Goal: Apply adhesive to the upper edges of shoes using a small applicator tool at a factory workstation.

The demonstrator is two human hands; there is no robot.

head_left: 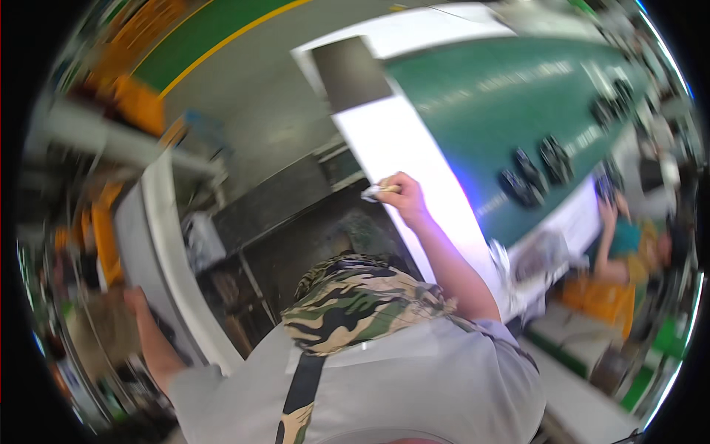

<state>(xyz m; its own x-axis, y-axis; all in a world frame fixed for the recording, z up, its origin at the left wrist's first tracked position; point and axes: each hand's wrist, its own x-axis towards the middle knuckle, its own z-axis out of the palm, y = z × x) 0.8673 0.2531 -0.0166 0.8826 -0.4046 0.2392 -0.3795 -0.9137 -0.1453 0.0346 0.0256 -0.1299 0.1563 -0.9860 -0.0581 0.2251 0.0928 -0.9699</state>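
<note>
My right hand is closed on a small brush-like tool with a pale wooden handle and a whitish tip. It hovers by the inner edge of a bright white tabletop. Far out to the left, my left hand reaches past a pale ledge to a brown, box-like thing. Blur hides its fingers, so whether it grips that brown thing is unclear.
Right of the white top runs a green conveyor belt carrying several black shoe-like pieces. A dark flat panel lies ahead. At the right, another person handles a dark piece. A plastic bag hangs on the left.
</note>
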